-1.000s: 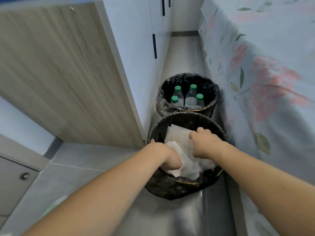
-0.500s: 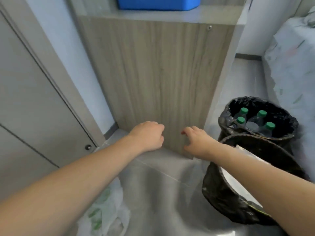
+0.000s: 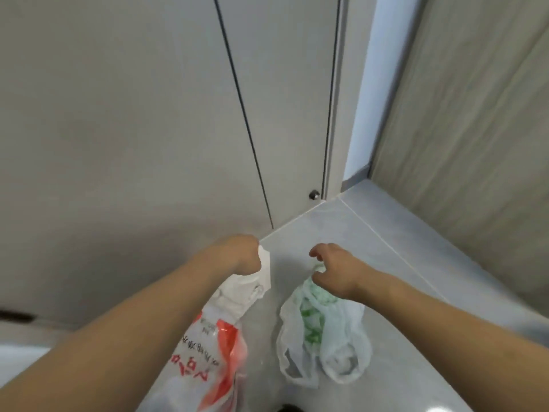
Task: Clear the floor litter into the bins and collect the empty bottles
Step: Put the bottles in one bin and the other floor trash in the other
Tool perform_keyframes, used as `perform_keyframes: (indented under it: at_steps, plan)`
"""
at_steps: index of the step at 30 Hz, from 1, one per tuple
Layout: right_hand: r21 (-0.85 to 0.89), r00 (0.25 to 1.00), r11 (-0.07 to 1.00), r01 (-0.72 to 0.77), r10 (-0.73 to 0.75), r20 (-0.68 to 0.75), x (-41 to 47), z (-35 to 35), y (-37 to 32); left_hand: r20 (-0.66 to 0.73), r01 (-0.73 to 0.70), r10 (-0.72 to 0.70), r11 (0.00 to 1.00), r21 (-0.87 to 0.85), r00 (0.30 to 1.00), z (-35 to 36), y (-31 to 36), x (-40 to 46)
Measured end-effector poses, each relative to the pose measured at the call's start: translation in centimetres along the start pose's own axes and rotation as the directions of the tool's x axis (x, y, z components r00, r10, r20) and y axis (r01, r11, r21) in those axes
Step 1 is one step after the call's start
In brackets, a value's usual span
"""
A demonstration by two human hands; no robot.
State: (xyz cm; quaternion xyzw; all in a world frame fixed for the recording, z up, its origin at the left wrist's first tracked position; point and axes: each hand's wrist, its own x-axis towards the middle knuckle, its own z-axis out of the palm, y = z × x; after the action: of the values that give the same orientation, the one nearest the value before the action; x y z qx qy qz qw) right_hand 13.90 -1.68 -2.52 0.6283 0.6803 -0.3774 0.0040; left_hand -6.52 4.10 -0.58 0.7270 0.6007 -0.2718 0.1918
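Note:
A white plastic bag with red print (image 3: 214,346) runs from my left hand (image 3: 237,254) down toward the bottom edge; the hand grips its bunched top in a fist. To its right, a thin white bag with green print (image 3: 320,337) lies spread on the grey floor tiles, handle loops toward me. My right hand (image 3: 332,272) is on this bag's far end, with thumb and curled fingers pinching the plastic. The bins and bottles are out of view.
A grey door (image 3: 148,114) with a small metal stop (image 3: 314,194) fills the left and centre. A wood-grain cabinet side (image 3: 475,144) stands at the right. Grey floor tiles (image 3: 401,263) lie between them. A dark object (image 3: 288,408) peeks in at the bottom edge.
The view has swung left from the bins to the door corner. Both hands left the paper-filled bin, crossed empty, and now hold the two plastic bags on the floor.

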Motion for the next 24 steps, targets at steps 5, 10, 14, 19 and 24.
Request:
perform_keyframes:
  at_steps: [5,10,14,19,24]
  plan:
    - [-0.002,0.995,1.0,0.004,-0.004,0.104,4.1,3.4,-1.9,0.225,0.151,-0.162,0.986,0.066,0.961,5.0,-3.7,2.9]
    - [0.071,0.984,0.991,-0.116,0.105,0.141,8.2,5.3,-1.1,0.241,0.25,-0.234,0.968,-0.039,0.942,9.7,-5.0,4.4]
    - [0.392,0.934,0.848,-0.357,0.326,0.148,12.5,7.3,-1.6,0.116,0.252,-0.241,0.963,-0.094,0.964,11.7,-5.8,5.8]
    - [0.55,0.895,0.721,-0.421,0.43,0.121,16.8,10.1,-3.9,0.138,0.289,-0.274,0.952,-0.102,0.952,13.2,-5.6,5.7]
    - [0.628,0.911,0.676,-0.385,0.387,0.141,18.0,12.1,-5.1,0.063,0.275,-0.273,0.961,-0.031,0.96,13.5,-4.8,5.8]
